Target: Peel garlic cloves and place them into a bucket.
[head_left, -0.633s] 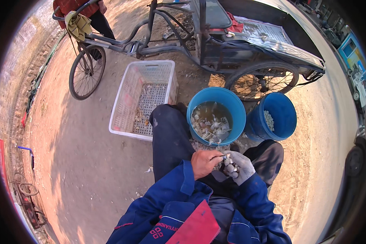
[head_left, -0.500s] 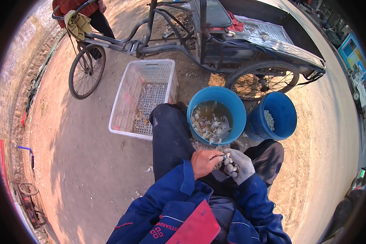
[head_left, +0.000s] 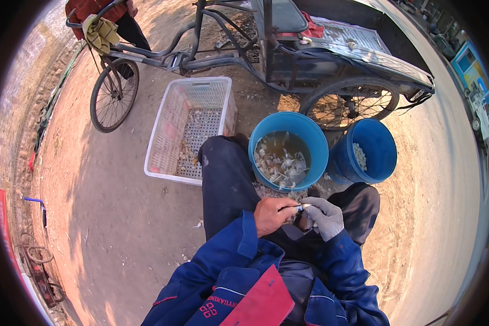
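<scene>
My bare left hand [head_left: 270, 215] is closed in a pinch, with what looks like a small knife [head_left: 299, 208] between thumb and forefinger; little of it shows. Against its tip, my gloved right hand [head_left: 327, 218] pinches a pale garlic clove [head_left: 306, 206]. More garlic [head_left: 305, 221] sits under the curled fingers of that glove, partly hidden. Just beyond the hands stands a light blue bucket [head_left: 322, 142] of murky water with garlic and loose skins [head_left: 281, 165] in it. To its right, a darker blue bucket [head_left: 384, 155] holds whitish peeled cloves [head_left: 359, 157].
Left of my knee is a white plastic crate [head_left: 156, 136] with scraps on its perforated bottom. A cargo tricycle [head_left: 309, 60] stands across the far side, a cloth [head_left: 100, 33] on its handlebar. Another person [head_left: 133, 27] is beside its front wheel. Garlic skins litter the ground.
My right fingers have shifted from cupping several cloves in view to pinching one clove at the tool's tip. My left hand has barely moved.
</scene>
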The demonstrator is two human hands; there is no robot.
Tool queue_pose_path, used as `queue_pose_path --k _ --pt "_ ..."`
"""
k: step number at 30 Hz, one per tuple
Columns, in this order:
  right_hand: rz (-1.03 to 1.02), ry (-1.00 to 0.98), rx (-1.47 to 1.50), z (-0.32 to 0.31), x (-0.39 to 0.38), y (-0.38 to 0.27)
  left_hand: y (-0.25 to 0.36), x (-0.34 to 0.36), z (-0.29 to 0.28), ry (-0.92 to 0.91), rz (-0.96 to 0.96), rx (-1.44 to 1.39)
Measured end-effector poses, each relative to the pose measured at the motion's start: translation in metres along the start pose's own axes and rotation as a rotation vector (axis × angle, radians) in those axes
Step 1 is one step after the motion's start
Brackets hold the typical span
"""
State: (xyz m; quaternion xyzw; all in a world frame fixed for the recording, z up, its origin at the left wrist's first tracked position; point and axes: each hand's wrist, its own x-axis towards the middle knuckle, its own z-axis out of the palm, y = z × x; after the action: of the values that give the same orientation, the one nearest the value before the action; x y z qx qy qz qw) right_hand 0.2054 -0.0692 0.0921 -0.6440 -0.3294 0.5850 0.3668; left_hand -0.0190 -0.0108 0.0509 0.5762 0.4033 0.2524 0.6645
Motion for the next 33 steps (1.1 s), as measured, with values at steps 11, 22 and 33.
queue_pose_path --k 11,22,33 --pt "0.026 -0.001 0.212 -0.013 0.004 0.026 0.002 0.009 0.011 0.003 0.05 0.098" --pt "0.177 -0.067 0.623 -0.017 0.011 0.056 -0.029 0.015 0.032 0.104 0.145 0.184" --pt "0.151 -0.014 0.511 -0.013 0.014 0.056 -0.039 0.017 0.031 0.098 0.127 0.162"
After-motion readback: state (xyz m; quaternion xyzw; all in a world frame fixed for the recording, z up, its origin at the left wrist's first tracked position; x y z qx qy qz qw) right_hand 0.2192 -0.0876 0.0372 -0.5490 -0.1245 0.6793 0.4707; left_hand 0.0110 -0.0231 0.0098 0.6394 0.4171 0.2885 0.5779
